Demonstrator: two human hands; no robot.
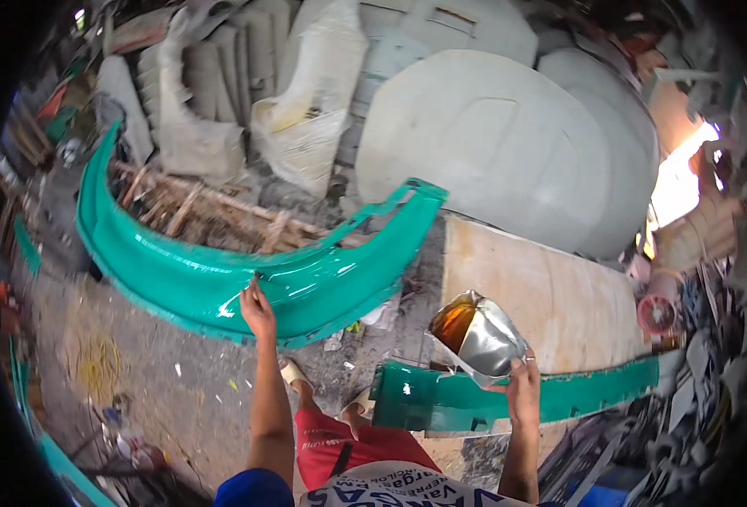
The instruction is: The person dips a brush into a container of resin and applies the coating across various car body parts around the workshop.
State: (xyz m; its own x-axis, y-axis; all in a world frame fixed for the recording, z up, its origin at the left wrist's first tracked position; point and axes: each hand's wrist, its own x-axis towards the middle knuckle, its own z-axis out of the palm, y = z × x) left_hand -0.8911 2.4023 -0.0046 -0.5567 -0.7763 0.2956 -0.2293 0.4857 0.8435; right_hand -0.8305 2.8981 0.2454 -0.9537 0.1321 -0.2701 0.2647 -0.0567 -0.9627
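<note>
My left hand [257, 308] is raised over the large curved glossy green piece [162, 262], fingers closed at its middle; what they hold, if anything, is too small to make out. My right hand [521, 384] grips a silver container [487, 342] with amber liquid inside, its mouth tilted toward my view. Below that container lies a long, narrow green piece [601, 389] along the edge of a pale board [542, 287]. The curved piece rests over a rough wooden frame [179, 211].
Large pale grey moulded panels [475, 144] and white shell pieces [306, 135] lean at the back. A pink bucket [656, 313] stands at right beside piled scrap. Yellow cord [98, 363] and debris lie on the floor [187, 380] at left, near my sandalled feet.
</note>
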